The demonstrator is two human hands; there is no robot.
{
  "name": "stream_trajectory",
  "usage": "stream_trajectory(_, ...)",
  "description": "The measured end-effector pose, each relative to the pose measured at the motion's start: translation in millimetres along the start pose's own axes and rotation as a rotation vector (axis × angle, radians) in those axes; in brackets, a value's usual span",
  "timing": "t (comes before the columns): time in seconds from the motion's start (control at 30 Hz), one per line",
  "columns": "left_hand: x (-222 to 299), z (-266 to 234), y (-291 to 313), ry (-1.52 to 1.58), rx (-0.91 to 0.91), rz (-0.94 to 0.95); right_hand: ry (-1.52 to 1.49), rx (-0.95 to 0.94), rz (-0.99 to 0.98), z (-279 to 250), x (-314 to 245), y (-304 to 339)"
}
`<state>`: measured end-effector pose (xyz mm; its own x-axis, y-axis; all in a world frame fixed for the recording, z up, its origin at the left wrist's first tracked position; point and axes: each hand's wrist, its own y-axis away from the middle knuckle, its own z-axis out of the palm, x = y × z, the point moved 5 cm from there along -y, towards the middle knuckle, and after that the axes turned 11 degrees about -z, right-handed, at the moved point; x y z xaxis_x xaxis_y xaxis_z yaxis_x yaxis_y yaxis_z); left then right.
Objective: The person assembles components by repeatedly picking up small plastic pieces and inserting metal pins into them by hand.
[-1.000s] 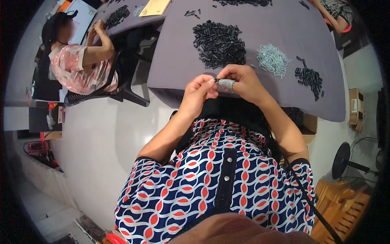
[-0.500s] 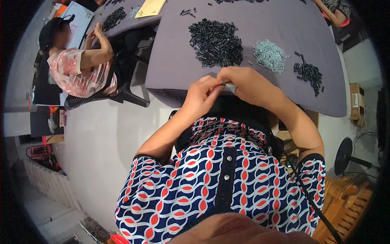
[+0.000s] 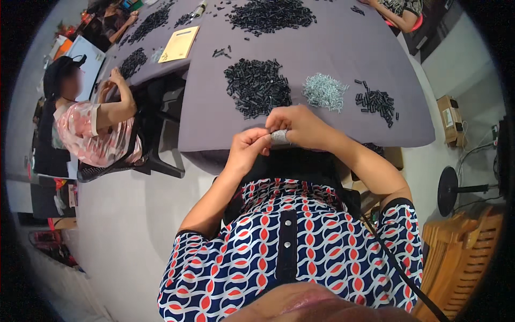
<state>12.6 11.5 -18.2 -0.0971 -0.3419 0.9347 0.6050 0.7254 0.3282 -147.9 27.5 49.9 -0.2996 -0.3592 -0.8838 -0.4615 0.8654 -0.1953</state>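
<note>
A: How do the left grip [image 3: 248, 149] and the right grip [image 3: 300, 127] stand?

B: Both meet at the near edge of the surface [image 3: 206, 115], fingers bent inward and fingertips together. A grey wrap [image 3: 278, 136], seemingly on a right finger, shows between them.

A: Is either grip closed on a component?

B: Cannot tell. The fingers hide whatever lies between the tips.

A: State the location of the loose components.

B: The large heap of black pieces [image 3: 256, 88] lies directly beyond the hands, nearest to them. The pile of silver pieces [image 3: 324, 92] lies just to its right. The small heap of black pieces [image 3: 377, 103] is farther right, beside the silver.

A: What else is on the surface?

B: A few loose black pieces [image 3: 221, 52] lie beyond the large heap. A far black heap [image 3: 271, 15] lies deeper in. A yellow booklet [image 3: 179, 44] lies to the left.

A: And alongside?

B: A co-worker in a pink patterned top [image 3: 96, 131] sits at left, on a black chair [image 3: 161, 161].
</note>
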Motion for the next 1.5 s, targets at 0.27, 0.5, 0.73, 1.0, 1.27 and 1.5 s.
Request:
stream_trajectory(0.27,-0.2,-0.9,6.0,0.045,0.112,0.075,-0.374,0.013,0.228,8.9,22.9,1.2)
stream_trajectory(0.5,1.4,-1.4,-2.5,0.137,0.081,0.093,-0.337,0.155,0.121,2.7,31.3,3.3)
stream_trajectory(0.73,3.7,-0.1,4.6,0.152,0.108,0.069,-0.369,0.185,0.098,-0.1,27.7,6.7)
stream_trajectory(1.0,8.7,4.0,8.4,0.097,0.059,0.07,-0.432,0.144,0.065,4.2,21.9,6.6)
stream_trajectory(1.27,2.8,-0.4,5.1,0.124,-0.018,-0.037,-0.015,0.053,-0.125,-3.2,3.7,0.7)
stream_trajectory(1.5,-12.8,6.2,0.5,0.774,-0.489,-0.411,0.054,-0.021,-0.266,-7.9,-15.0,-5.9)
